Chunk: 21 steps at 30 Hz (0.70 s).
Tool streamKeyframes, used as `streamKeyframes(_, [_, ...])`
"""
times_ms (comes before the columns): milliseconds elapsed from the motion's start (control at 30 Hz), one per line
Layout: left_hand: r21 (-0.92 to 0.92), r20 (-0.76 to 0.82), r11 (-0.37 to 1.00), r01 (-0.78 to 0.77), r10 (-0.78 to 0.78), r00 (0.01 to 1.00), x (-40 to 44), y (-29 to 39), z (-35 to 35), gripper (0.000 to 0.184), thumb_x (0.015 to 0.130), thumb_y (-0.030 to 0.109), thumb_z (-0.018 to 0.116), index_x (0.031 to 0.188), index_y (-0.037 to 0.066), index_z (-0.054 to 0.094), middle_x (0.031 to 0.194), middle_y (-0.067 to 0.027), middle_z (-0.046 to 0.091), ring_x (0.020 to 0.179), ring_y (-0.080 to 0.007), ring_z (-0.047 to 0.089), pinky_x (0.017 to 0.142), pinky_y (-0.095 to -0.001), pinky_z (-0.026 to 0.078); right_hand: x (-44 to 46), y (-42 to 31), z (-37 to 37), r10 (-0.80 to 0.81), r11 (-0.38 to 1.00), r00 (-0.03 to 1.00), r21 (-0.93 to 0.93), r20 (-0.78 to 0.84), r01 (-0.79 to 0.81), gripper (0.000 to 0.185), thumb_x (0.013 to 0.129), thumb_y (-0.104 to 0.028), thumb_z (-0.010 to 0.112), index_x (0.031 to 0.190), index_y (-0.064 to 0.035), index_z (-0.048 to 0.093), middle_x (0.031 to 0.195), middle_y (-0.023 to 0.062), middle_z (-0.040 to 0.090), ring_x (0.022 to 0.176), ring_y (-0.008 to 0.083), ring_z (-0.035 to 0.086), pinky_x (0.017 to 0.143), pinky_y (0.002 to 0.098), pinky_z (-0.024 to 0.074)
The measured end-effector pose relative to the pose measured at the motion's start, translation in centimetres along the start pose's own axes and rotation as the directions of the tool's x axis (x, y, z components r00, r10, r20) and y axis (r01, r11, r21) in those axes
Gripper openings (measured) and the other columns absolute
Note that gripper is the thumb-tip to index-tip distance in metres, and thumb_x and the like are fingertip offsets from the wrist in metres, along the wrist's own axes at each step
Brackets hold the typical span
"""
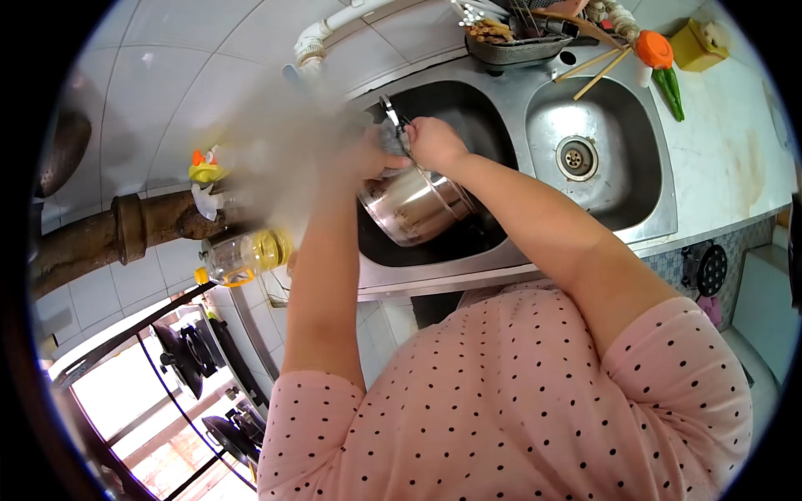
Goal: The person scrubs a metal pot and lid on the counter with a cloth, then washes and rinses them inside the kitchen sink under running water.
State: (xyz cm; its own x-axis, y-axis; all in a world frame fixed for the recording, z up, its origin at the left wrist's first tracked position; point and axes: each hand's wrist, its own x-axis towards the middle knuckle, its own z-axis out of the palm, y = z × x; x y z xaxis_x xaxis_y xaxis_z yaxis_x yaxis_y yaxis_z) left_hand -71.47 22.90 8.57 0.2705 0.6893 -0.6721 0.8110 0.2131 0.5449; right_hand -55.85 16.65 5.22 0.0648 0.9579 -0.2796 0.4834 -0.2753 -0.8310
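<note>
A shiny stainless steel pot (413, 209) with brownish stains lies tilted in the left sink basin (476, 113). My right hand (436, 146) is closed around the pot's handle area near its upper end. My left hand (368, 157) is closed on a grey scrubber (391, 140), pressed against the same end of the pot. A metal and black handle piece (390, 108) sticks up between the hands. A grey blur hides part of my left hand and wrist.
The right basin (618, 200) has a drain strainer (576, 159). Behind stands a utensil basket (518, 52) with chopsticks (597, 75). A green pepper (668, 93), orange-capped item (654, 50) and yellow container (700, 46) sit right. An oil bottle (242, 257) stands left.
</note>
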Motion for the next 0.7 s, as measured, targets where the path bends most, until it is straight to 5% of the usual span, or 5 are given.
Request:
streamKeyframes(100, [0.408,-0.106,0.908,-0.098,0.154,0.982,1.1,-3.1,0.2,0.058,0.083,0.016,0.063,0.134,0.005,0.039,0.122,-0.0194,0.053,0.108,-0.0328,0.055,0.092,-0.0415,0.044,0.3,0.6,-0.3,-0.026,0.999,1.0,-0.028,0.013,0.027,0.032,0.093,-0.026,0.044,0.091,-0.0017,0.063,0.093,0.0218,0.064,0.09,0.0398,0.06,0.08,0.0471,0.0476])
streamKeyframes(167, [0.844,-0.084,0.515,-0.153,0.409,0.909,1.7,-6.0,-0.8,0.043,0.092,0.018,0.049,0.133,0.006,0.04,0.126,-0.023,0.051,0.109,-0.0383,0.055,0.093,-0.0435,0.044,0.4,2.0,0.0,-0.094,0.995,0.994,0.004,-0.059,0.095,0.032,0.093,-0.026,0.044,0.09,-0.0008,0.063,0.09,0.0225,0.064,0.088,0.041,0.06,0.079,0.0475,0.0471])
streamKeyframes(367, [0.316,-0.544,0.933,-0.174,0.328,0.772,-2.6,-5.5,3.8,0.046,0.092,0.035,0.047,0.12,-0.001,0.053,0.121,-0.0225,0.054,0.113,-0.0364,0.05,0.098,-0.0398,0.037,0.0,3.7,-2.9,-0.165,0.982,0.979,0.068,-0.118,0.173,0.032,0.092,-0.026,0.046,0.086,0.0017,0.061,0.085,0.0256,0.061,0.085,0.0429,0.058,0.076,0.0473,0.0459])
streamKeyframes(500, [0.171,-0.487,0.897,-0.408,0.437,0.756,-3.7,-2.4,4.5,0.05,0.09,0.035,0.054,0.123,-0.003,0.05,0.123,-0.0228,0.053,0.116,-0.0377,0.049,0.099,-0.0378,0.037,-0.8,3.9,-2.9,-0.235,0.958,0.961,0.131,-0.147,0.254,0.028,0.091,-0.022,0.048,0.088,0.0008,0.063,0.079,0.026,0.06,0.08,0.0438,0.058,0.07,0.0446,0.0464])
streamKeyframes(700, [-0.623,-0.241,0.779,-0.067,-0.11,0.964,-2.8,-5.0,1.2,0.054,0.088,0.037,0.06,0.126,0.0,0.048,0.118,-0.0114,0.056,0.106,-0.0177,0.052,0.092,-0.0296,0.04,-6.7,4.5,-5.0,-0.15,0.936,0.987,0.313,-0.048,0.158,0.024,0.093,-0.022,0.05,0.097,-0.0007,0.061,0.068,0.013,0.06,0.06,0.0248,0.059,0.059,0.0341,0.0465])
